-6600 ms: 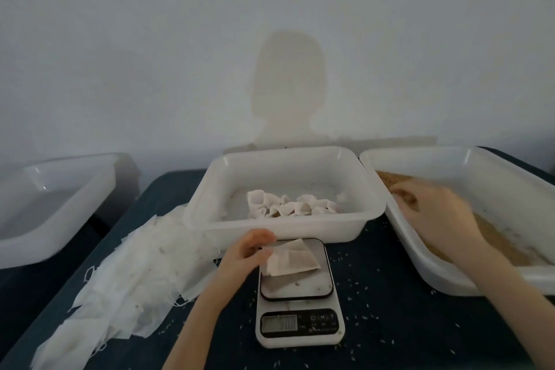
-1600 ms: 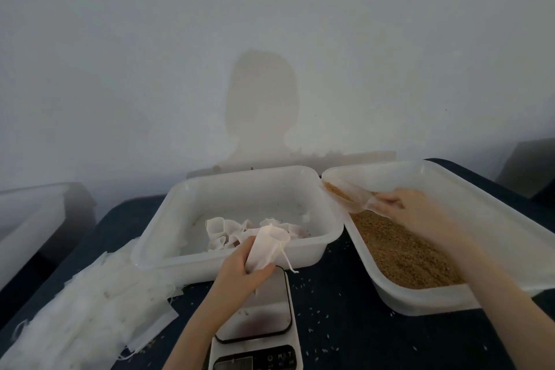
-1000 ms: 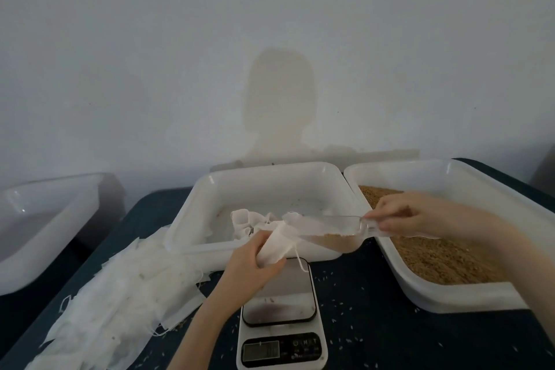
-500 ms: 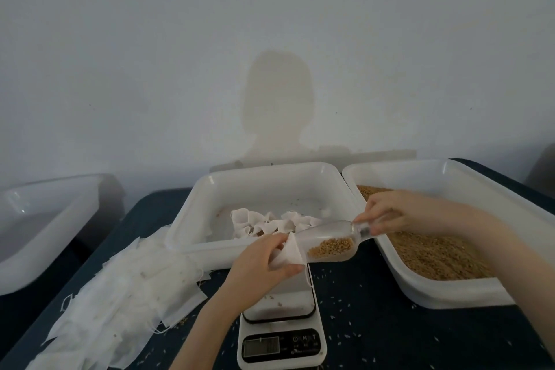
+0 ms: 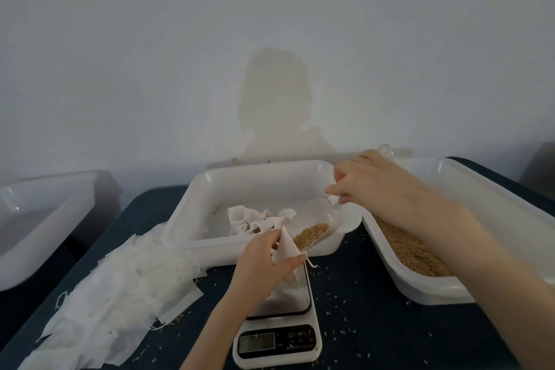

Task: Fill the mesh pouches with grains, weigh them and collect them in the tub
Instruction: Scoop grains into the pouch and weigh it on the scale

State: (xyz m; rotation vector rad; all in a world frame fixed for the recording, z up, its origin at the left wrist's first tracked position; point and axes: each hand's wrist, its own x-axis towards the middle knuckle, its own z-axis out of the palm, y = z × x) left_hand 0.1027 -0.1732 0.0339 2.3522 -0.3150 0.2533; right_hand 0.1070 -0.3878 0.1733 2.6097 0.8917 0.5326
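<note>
At frame centre the left hand (image 5: 264,261) pinches a mesh pouch (image 5: 286,248) open; the right hand (image 5: 369,186) grips a tilted scoop (image 5: 315,225) of grains.

White mesh pouch (image 5: 286,248) held open above scale (image 5: 277,321); clear scoop (image 5: 315,227) w/ brown grains (image 5: 310,234) tilted into it; filled pouches (image 5: 255,219) in middle tub (image 5: 210,189).

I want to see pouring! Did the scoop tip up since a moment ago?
Yes. The scoop handle rose toward the middle tub's back, mouth dipping into the pouch.
</note>
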